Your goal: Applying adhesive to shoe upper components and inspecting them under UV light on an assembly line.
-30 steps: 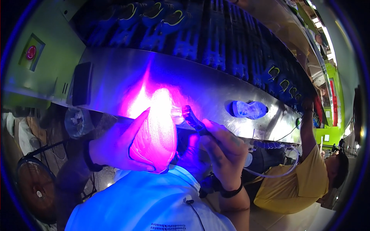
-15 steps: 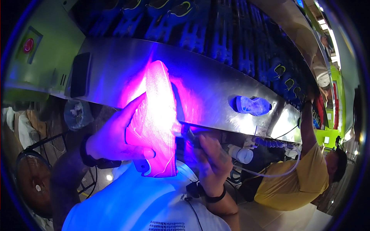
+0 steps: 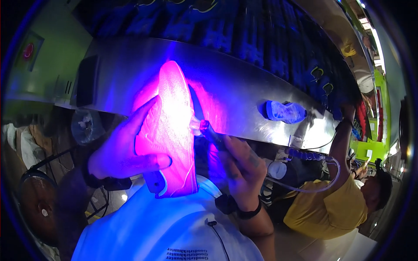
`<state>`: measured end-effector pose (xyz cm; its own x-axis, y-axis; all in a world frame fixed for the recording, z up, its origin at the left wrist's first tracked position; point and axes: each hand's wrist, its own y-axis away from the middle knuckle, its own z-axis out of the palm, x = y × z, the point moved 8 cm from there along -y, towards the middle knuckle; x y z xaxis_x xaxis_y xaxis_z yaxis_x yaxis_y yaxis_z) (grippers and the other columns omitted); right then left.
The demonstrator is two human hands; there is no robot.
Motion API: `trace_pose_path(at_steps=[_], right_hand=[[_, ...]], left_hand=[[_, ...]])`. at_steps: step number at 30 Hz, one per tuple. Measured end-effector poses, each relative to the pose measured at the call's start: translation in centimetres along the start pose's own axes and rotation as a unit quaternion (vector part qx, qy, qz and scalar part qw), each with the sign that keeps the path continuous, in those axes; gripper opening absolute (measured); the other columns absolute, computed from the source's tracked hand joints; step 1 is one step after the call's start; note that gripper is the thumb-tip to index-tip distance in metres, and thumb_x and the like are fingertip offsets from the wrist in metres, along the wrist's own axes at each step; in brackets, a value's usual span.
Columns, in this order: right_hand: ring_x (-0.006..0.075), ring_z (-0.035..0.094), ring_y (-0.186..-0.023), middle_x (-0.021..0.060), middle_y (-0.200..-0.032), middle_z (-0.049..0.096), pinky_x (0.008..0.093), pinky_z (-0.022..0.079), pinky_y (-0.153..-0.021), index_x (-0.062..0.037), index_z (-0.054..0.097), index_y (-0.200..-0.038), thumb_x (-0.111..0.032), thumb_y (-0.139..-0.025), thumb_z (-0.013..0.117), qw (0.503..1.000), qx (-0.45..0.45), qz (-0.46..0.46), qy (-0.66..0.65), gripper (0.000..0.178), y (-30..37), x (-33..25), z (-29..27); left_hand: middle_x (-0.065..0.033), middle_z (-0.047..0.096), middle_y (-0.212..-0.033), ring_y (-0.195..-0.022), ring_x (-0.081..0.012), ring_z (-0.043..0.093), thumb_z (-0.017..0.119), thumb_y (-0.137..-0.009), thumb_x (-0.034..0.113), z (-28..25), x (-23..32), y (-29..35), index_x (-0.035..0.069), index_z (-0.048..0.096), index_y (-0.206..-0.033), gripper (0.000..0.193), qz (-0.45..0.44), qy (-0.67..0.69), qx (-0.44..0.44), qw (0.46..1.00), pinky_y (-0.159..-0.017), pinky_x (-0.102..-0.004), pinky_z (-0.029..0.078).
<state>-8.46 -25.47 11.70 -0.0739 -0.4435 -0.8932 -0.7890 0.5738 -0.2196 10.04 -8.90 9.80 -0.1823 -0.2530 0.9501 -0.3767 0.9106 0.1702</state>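
Note:
My left hand (image 3: pixel 128 152) is wrapped round a shoe (image 3: pixel 172 143), fingers along its left side and thumb across the lower part. The shoe points toe away and glows pink-white under violet light, so its surface detail is washed out. In my right hand (image 3: pixel 244 169) is a dark-handled brush (image 3: pixel 211 134), gripped between the fingers. Its pale tip meets the shoe's right edge about midway along. The heel end of the shoe hangs near my white shirt.
A metal bench (image 3: pixel 237 102) runs across, with a pale blue-lit sole-shaped piece (image 3: pixel 285 112) on it. Behind stands a dark rack (image 3: pixel 235 39) with several shoes. A dark flat device (image 3: pixel 88 81) lies left. A co-worker in a yellow shirt (image 3: pixel 328 209) reaches in from the right.
The shoe and my left hand have shifted slightly left and away from me. My right hand has risen a little, with the brush still at the shoe's right edge. The co-worker's arm has moved.

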Motion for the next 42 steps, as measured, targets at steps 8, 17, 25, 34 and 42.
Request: trace_pose_path(at_steps=[8, 17, 25, 34, 42], right_hand=[[0.0218, 0.069, -0.093, 0.0141, -0.107, 0.075, 0.0338, 0.054, -0.085, -0.003, 0.072, -0.124, 0.004, -0.086, 0.075, 0.994, -0.054, 0.063, -0.075, 0.039, 1.1, 0.8, 0.3], [0.0228, 0.07, -0.091, 0.0132, -0.108, 0.075, 0.034, 0.054, -0.084, -0.0026, 0.073, -0.123, 0.003, -0.083, 0.075, 0.99, -0.1, 0.096, -0.024, 0.041, 0.6, 0.2, -1.4], [0.0304, 0.069, -0.089, 0.0152, -0.105, 0.074, 0.0388, 0.055, -0.082, -0.0028, 0.075, -0.117, 0.005, -0.076, 0.076, 0.992, -0.039, -0.079, 0.092, 0.042, -1.6, -3.6, -2.7], [0.0296, 0.07, -0.093, 0.0193, -0.109, 0.074, 0.0376, 0.053, -0.086, -0.0023, 0.074, -0.119, 0.007, -0.081, 0.073, 0.973, -0.033, -0.197, 0.12, 0.039, -3.7, -5.9, -3.5], [0.0288, 0.07, -0.091, 0.016, -0.102, 0.075, 0.0359, 0.054, -0.084, -0.0019, 0.074, -0.117, 0.008, -0.081, 0.073, 0.976, -0.032, -0.191, 0.1, 0.037, -4.8, -6.6, -4.5]], left_hand=[[-0.0166, 0.035, -0.158, -0.147, -0.0264, 0.035, 0.078, -0.09, 0.026, -1.3, 0.0, -0.9, -0.003, 0.022, -0.16, 0.094, 0.014, 0.031, 0.056, 0.998, -0.12, -0.0426, 0.032], [-0.0121, 0.049, -0.146, -0.135, -0.0216, 0.048, 0.068, -0.098, 0.021, -1.4, -0.6, -1.3, -0.002, 0.031, -0.156, 0.072, -0.055, 0.221, 0.119, 0.966, -0.114, -0.0387, 0.039], [-0.0067, 0.06, -0.132, -0.122, -0.0154, 0.058, 0.062, -0.102, 0.034, -0.2, -1.5, -1.5, 0.0, 0.048, -0.144, 0.056, -0.077, 0.393, 0.127, 0.907, -0.104, -0.0338, 0.047], [-0.0105, 0.065, -0.126, -0.108, -0.0197, 0.066, 0.046, -0.106, 0.051, 2.8, -0.1, -0.1, 0.007, 0.048, -0.145, 0.059, -0.138, 0.577, 0.047, 0.804, -0.09, -0.0375, 0.055], [-0.0121, 0.064, -0.129, -0.104, -0.0246, 0.068, 0.042, -0.106, 0.057, 4.1, 0.6, 0.7, 0.008, 0.041, -0.15, 0.066, -0.174, 0.672, 0.038, 0.719, -0.088, -0.0407, 0.056]])
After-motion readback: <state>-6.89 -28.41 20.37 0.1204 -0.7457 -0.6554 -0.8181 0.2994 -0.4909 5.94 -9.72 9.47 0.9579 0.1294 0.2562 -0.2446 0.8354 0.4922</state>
